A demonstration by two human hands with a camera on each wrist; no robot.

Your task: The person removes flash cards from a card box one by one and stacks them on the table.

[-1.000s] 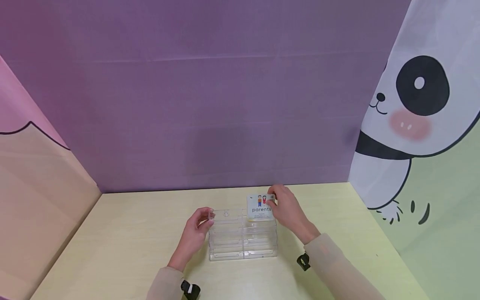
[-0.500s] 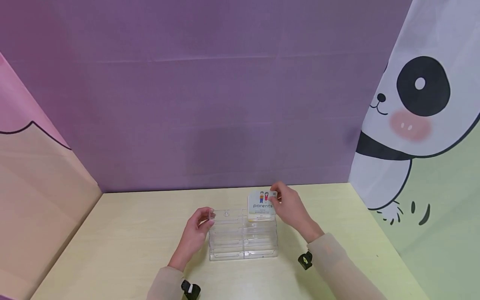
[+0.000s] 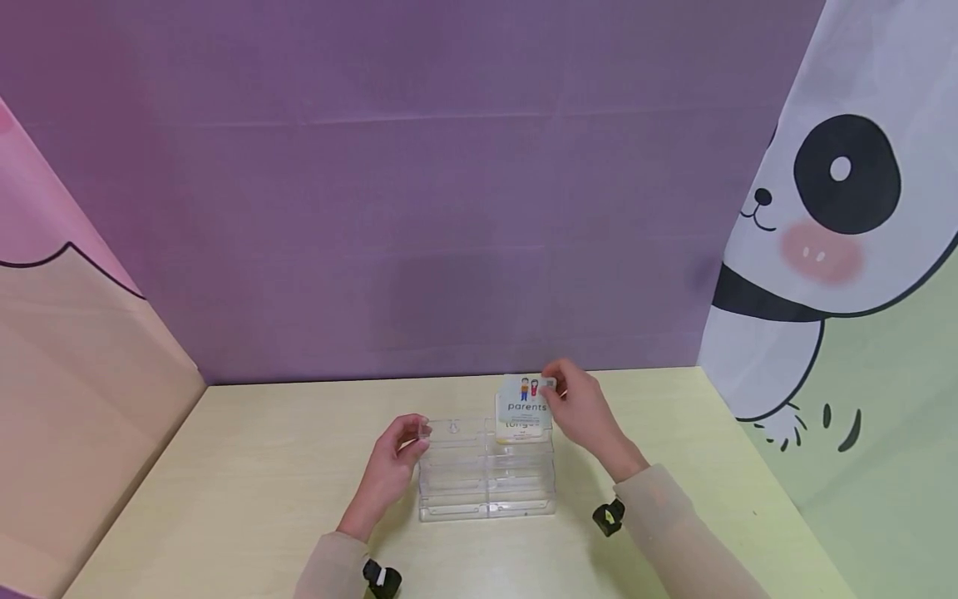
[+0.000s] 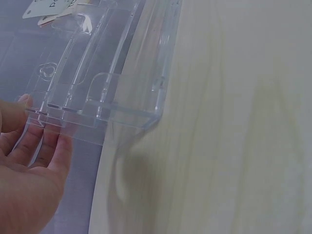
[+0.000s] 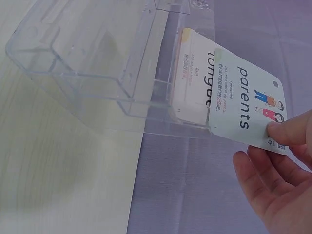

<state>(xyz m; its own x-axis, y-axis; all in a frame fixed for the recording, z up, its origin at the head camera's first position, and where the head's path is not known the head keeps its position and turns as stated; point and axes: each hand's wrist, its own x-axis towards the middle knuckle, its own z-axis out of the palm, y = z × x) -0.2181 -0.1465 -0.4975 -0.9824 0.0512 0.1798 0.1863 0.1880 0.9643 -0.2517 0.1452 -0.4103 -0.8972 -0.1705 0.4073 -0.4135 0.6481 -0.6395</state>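
A clear plastic card rack (image 3: 486, 482) with two columns of stepped pockets stands on the table. My left hand (image 3: 392, 457) pinches its upper left edge, thumb on the near side and fingers behind, as the left wrist view shows. With thumb and fingers my right hand (image 3: 587, 416) pinches the upper right corner of a pale green "parents" flash card (image 5: 248, 102). That card stands partly raised in front of a white "tongue" flash card (image 5: 192, 78), which sits in the rack's top right pocket. More card edges seem to lie behind the tongue card; how many, I cannot tell.
The pale wooden table (image 3: 262, 482) spreads around the rack. A purple cloth backdrop (image 3: 449, 208) rises behind its far edge. Printed side cloths flank it, with a panda (image 3: 838, 208) on the right one.
My right hand has moved up slightly with the parents card, uncovering part of the word on the tongue card behind it. The left hand and the rack have stayed in place.
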